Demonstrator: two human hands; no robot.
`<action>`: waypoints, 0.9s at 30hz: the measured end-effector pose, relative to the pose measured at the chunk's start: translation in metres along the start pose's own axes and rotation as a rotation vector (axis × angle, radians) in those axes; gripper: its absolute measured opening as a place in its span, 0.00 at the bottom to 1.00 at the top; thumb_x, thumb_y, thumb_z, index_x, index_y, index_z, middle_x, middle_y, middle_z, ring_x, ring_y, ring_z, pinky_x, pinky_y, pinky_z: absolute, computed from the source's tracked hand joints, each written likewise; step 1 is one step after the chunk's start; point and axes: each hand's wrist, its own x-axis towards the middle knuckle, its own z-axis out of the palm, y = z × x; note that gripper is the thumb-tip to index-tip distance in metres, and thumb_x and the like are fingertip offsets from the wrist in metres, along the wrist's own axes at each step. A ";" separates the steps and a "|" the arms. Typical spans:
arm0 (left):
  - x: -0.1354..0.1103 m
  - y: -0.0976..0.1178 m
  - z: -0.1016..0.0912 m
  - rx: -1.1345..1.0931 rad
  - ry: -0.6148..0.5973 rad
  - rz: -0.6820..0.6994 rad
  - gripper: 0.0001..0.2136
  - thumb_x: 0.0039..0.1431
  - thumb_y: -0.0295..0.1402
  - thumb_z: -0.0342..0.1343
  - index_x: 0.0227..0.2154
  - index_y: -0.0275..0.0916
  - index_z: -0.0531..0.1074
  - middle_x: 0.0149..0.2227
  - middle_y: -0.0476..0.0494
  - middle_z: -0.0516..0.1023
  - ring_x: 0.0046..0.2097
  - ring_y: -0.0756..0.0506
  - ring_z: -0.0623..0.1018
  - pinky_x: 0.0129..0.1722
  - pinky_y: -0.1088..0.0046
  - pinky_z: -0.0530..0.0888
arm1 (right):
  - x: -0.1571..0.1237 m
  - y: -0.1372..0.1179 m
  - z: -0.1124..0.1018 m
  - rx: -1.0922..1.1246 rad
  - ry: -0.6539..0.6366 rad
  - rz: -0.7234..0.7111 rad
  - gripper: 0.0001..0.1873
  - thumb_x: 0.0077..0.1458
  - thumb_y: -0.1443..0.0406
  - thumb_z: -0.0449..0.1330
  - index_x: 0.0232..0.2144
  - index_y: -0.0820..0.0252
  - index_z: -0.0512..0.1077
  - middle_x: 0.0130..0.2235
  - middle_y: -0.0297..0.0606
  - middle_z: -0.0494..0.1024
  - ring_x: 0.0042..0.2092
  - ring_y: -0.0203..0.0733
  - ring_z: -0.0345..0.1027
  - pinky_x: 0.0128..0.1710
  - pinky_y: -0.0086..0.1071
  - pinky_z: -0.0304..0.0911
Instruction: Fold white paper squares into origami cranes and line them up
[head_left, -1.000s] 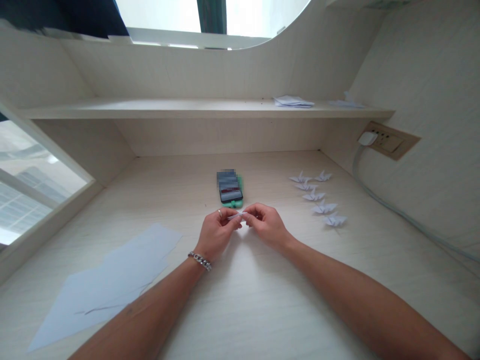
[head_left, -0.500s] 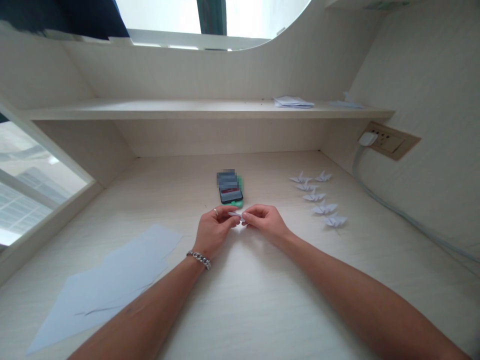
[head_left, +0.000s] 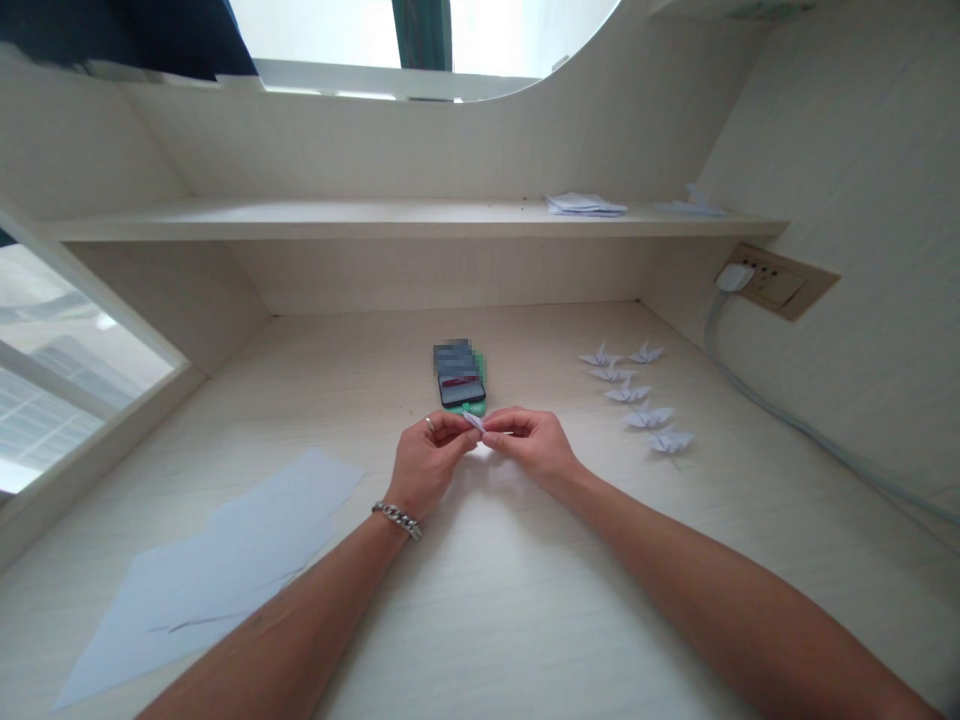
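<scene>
Between my two hands is a small piece of folded white paper [head_left: 474,422], narrow and pointed at its upper end. My left hand [head_left: 433,452], with a ring on one finger and a chain bracelet at the wrist, pinches it from the left. From the right, my right hand [head_left: 529,440] grips its lower end between thumb and fingers. Part of the paper is hidden by the fingertips. Just beyond the hands lies a phone [head_left: 463,390] on a green object. Several folded white paper cranes [head_left: 649,417] stand to the right of my right hand.
White paper sheets [head_left: 225,550] lie at the left, partly under my left forearm. A shelf [head_left: 375,212] crosses the back and bears folded papers [head_left: 585,204]. On the right wall, a cable [head_left: 795,420] runs from a plug in the socket [head_left: 784,283].
The folded paper has turned in my fingers, and its pointed end now tilts upward to the left. Both hands stay in nearly the same place.
</scene>
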 end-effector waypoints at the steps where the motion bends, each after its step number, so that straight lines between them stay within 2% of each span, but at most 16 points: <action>1: 0.000 0.000 0.000 0.011 -0.016 0.008 0.12 0.45 0.37 0.68 0.28 0.34 0.75 0.30 0.43 0.81 0.33 0.47 0.79 0.36 0.71 0.75 | 0.000 0.000 0.000 0.003 0.000 -0.010 0.15 0.37 0.57 0.72 0.27 0.60 0.80 0.35 0.40 0.80 0.38 0.44 0.74 0.40 0.38 0.71; 11: -0.002 0.006 0.001 0.003 -0.008 -0.015 0.13 0.44 0.39 0.68 0.27 0.35 0.76 0.28 0.44 0.80 0.32 0.47 0.78 0.35 0.72 0.74 | 0.000 -0.001 0.001 -0.003 -0.004 -0.030 0.12 0.38 0.59 0.72 0.27 0.58 0.82 0.36 0.41 0.79 0.39 0.44 0.73 0.43 0.36 0.68; 17: -0.002 0.005 0.001 0.006 -0.021 -0.021 0.12 0.44 0.39 0.68 0.28 0.35 0.77 0.30 0.43 0.81 0.33 0.46 0.79 0.36 0.72 0.74 | 0.001 0.003 0.001 0.124 -0.026 0.065 0.13 0.38 0.60 0.72 0.29 0.58 0.81 0.36 0.41 0.81 0.39 0.44 0.73 0.44 0.37 0.67; 21: -0.001 0.002 0.000 0.014 -0.028 -0.023 0.13 0.46 0.38 0.68 0.30 0.34 0.77 0.31 0.42 0.81 0.34 0.46 0.79 0.37 0.72 0.74 | 0.001 0.001 0.002 0.158 -0.007 0.138 0.15 0.37 0.60 0.72 0.30 0.60 0.81 0.33 0.41 0.82 0.35 0.42 0.73 0.41 0.37 0.67; 27: 0.001 -0.003 0.000 0.038 -0.023 -0.014 0.12 0.49 0.38 0.65 0.32 0.34 0.76 0.33 0.42 0.82 0.34 0.46 0.79 0.37 0.72 0.75 | 0.001 0.004 0.004 0.068 0.052 0.072 0.12 0.40 0.62 0.69 0.29 0.62 0.78 0.31 0.39 0.81 0.33 0.39 0.72 0.38 0.34 0.67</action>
